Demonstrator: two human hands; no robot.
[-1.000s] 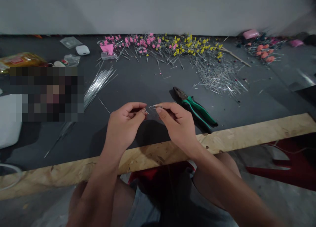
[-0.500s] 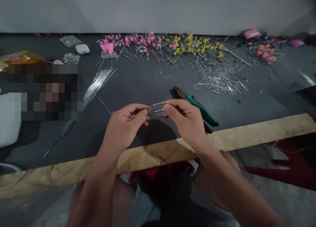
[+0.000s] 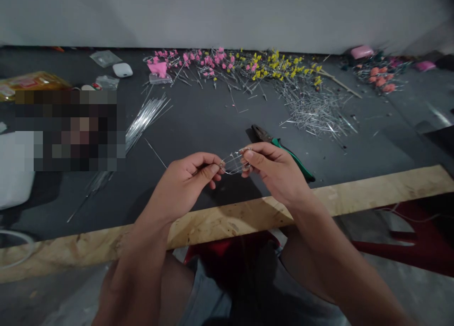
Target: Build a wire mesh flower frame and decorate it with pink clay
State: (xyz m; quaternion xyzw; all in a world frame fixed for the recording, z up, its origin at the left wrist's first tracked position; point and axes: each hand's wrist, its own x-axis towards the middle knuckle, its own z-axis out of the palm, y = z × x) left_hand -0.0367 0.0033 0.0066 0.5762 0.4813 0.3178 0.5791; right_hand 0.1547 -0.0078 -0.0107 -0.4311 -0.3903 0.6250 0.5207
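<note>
A small piece of bent silver wire (image 3: 232,163), shaped like an open cage of several strands, is stretched between my two hands above the dark tabletop. The fingertips of my left hand (image 3: 193,179) pinch its left end. My right hand (image 3: 275,170) grips the other end between thumb and fingers, which hide part of it. Just behind my right hand lie pliers (image 3: 292,156) with green handles, jaws pointing to the upper left. Left of my left hand rests a bundle of straight wires (image 3: 147,115), with a single thin wire (image 3: 155,153) beside it.
Along the wall lie wire stems with pink tips (image 3: 209,61) and yellow tips (image 3: 280,66). A heap of loose wires (image 3: 315,110) is at the right, near orange pieces (image 3: 381,77). A white case (image 3: 122,70) sits at the back left. A wooden edge (image 3: 227,224) borders the table.
Both hands have shifted slightly right and down with the wire piece. The wire piece is turned a little, its strands now slanting. My right hand covers more of the pliers' handles.
</note>
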